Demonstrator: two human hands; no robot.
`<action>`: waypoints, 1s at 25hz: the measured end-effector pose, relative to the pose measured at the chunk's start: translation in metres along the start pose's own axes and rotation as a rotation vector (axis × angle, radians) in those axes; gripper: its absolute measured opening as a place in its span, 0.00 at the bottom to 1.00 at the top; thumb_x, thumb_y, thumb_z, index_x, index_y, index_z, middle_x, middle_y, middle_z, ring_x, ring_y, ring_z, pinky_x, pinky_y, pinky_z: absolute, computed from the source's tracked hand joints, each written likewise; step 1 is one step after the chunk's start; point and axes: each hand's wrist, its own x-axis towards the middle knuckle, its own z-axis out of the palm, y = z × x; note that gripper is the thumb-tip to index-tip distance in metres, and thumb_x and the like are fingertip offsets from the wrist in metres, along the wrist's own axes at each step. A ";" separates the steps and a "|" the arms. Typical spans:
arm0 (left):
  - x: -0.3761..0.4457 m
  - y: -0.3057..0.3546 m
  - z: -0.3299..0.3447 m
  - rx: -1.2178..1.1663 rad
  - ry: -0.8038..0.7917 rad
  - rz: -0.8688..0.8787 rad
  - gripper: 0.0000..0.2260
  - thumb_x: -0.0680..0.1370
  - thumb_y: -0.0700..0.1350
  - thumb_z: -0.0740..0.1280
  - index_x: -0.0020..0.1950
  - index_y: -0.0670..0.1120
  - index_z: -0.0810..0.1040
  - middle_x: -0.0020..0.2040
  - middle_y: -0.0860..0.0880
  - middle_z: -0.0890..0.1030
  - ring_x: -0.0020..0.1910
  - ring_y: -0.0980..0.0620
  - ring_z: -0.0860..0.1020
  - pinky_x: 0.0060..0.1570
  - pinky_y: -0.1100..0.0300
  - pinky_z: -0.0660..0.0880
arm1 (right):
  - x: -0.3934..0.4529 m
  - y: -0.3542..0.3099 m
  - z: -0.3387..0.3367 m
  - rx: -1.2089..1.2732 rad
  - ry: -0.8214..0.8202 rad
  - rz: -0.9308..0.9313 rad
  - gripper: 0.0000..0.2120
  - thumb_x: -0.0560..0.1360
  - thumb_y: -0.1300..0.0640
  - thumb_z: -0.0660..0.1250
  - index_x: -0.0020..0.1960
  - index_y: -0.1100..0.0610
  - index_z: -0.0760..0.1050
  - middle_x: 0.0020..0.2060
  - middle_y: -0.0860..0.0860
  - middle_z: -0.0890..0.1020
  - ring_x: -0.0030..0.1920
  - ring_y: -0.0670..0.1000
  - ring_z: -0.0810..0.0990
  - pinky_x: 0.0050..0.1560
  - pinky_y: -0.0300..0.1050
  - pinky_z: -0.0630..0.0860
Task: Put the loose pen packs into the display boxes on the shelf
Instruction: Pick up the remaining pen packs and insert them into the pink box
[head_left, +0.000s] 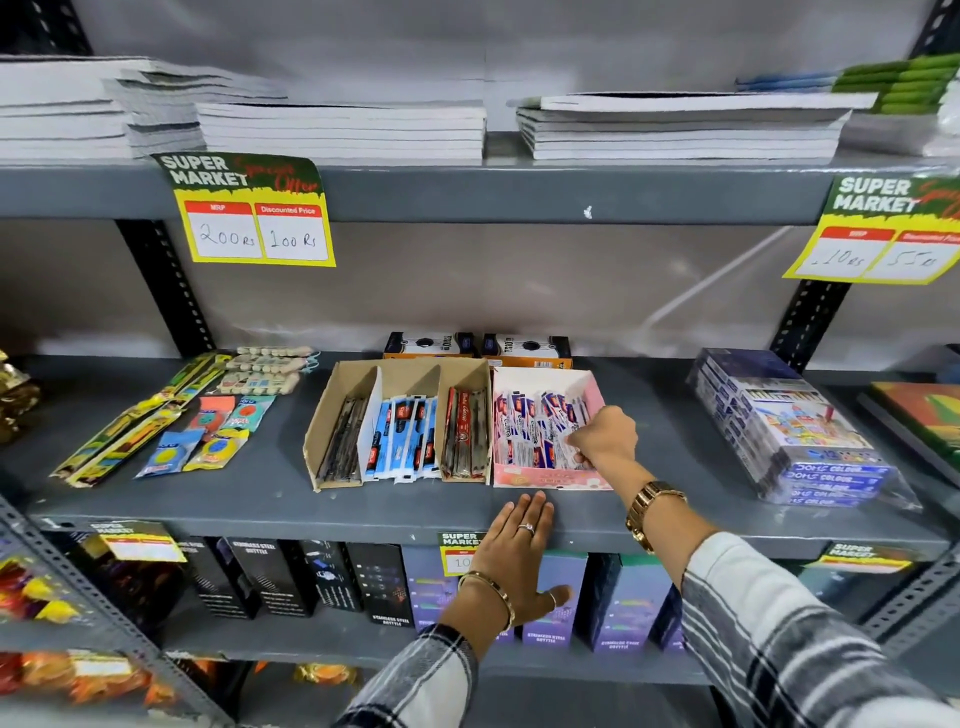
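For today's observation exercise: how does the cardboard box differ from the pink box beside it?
The cardboard box is plain brown with three compartments; the pink box is printed, with one. The cardboard box is untouched; the right hand reaches into the pink box. Both are open and hold pen packs.

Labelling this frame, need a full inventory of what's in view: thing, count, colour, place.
notebook stacks: several, white, top shelf
price tags: two large, yellow-green, top shelf edge
cardboard display box: one, brown, three compartments, middle shelf centre
pen packs: many; dark left, blue-white middle, red-brown right compartment
pink display box: one, pink, right beside the cardboard box, holding white-purple packs
loose packets: several, mixed colours, middle shelf left
colour sets: one wrapped stack, blue, middle shelf right
bottle boxes: a row, black and purple, lower shelf
left hand: flat on shelf edge
right hand: fingers closed on packs in pink box
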 end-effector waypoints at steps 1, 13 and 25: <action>0.000 0.001 0.000 0.001 0.005 0.004 0.42 0.76 0.64 0.58 0.75 0.40 0.41 0.77 0.43 0.43 0.75 0.45 0.41 0.72 0.52 0.37 | 0.000 0.000 0.002 -0.022 0.010 -0.019 0.12 0.70 0.63 0.70 0.52 0.67 0.78 0.50 0.63 0.83 0.50 0.61 0.83 0.50 0.50 0.80; 0.001 0.005 -0.004 0.032 -0.054 -0.037 0.42 0.76 0.65 0.56 0.75 0.40 0.41 0.77 0.43 0.43 0.75 0.46 0.42 0.72 0.52 0.38 | -0.013 0.005 -0.010 -0.102 0.073 -0.102 0.11 0.72 0.60 0.69 0.50 0.66 0.78 0.48 0.62 0.84 0.48 0.61 0.83 0.45 0.48 0.80; -0.018 0.019 -0.081 0.047 0.256 -0.114 0.28 0.81 0.57 0.50 0.75 0.42 0.48 0.77 0.44 0.50 0.75 0.48 0.46 0.71 0.54 0.38 | -0.065 0.011 -0.077 -0.051 0.205 -0.538 0.11 0.74 0.60 0.65 0.55 0.61 0.78 0.51 0.59 0.83 0.53 0.60 0.80 0.53 0.51 0.77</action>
